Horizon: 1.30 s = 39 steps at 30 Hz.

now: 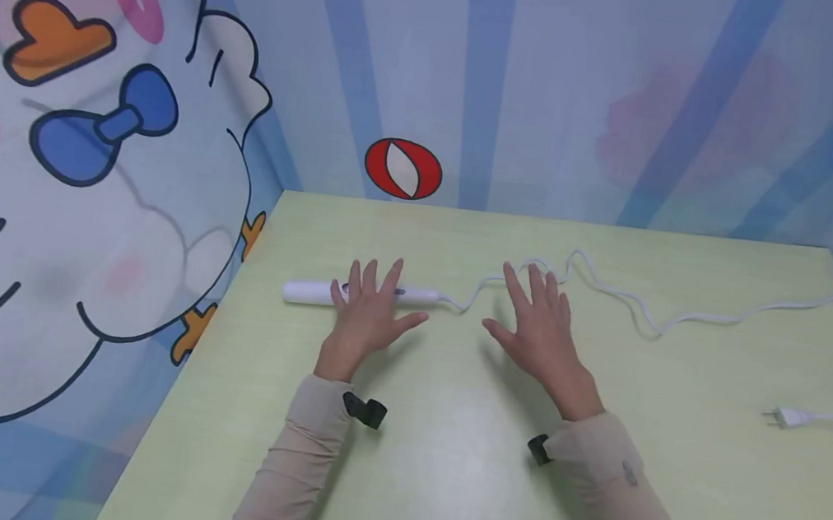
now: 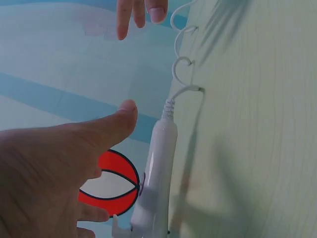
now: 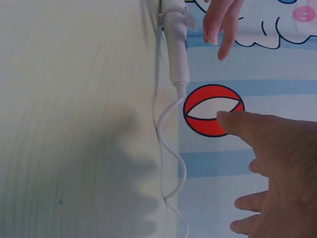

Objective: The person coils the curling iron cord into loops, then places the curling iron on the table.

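A white hair styling iron (image 1: pixel 309 292) lies lengthwise on the table, its corded end pointing right. My left hand (image 1: pixel 365 313) is spread over its middle and hides part of it in the head view. From the left wrist, the iron's handle (image 2: pixel 161 148) shows beyond the thumb, with a small lever sticking out of its side. My right hand (image 1: pixel 543 337), fingers spread too, is over the table just right of the iron, its fingertips overlapping the white cord (image 1: pixel 485 281). Neither hand holds anything.
The cord runs in waves to the table's right side and loops back to a two-pin plug (image 1: pixel 789 418). A pale yellow-green table (image 1: pixel 442 477) meets a blue striped wall (image 1: pixel 550 98) behind. A cartoon bird (image 1: pixel 127 251) covers the left wall.
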Tool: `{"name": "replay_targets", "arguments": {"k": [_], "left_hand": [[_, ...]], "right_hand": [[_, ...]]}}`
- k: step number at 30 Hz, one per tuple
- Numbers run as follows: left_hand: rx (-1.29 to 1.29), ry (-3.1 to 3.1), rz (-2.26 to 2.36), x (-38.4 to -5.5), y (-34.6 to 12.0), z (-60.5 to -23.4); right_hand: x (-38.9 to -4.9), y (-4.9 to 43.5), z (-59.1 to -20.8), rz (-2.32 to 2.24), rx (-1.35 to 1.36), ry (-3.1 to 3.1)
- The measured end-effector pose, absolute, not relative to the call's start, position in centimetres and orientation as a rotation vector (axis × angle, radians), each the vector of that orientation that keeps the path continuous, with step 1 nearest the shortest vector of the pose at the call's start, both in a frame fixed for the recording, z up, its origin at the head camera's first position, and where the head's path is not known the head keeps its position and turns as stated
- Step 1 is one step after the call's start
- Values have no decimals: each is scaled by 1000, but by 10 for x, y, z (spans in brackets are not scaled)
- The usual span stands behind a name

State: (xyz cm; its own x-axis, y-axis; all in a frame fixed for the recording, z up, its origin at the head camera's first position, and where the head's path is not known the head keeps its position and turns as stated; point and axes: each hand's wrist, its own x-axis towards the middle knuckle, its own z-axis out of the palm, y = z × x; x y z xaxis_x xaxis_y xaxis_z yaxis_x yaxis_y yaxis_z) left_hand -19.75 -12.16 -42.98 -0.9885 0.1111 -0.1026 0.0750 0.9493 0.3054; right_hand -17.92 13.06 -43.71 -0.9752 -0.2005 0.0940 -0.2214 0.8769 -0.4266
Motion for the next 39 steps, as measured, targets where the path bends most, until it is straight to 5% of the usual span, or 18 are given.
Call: {"name": "replay_targets", "arguments": {"k": [39], "left_hand": [[158, 2885, 513, -231, -179, -453]], "right_hand": [[-243, 123, -471, 834, 514, -2974]]}}
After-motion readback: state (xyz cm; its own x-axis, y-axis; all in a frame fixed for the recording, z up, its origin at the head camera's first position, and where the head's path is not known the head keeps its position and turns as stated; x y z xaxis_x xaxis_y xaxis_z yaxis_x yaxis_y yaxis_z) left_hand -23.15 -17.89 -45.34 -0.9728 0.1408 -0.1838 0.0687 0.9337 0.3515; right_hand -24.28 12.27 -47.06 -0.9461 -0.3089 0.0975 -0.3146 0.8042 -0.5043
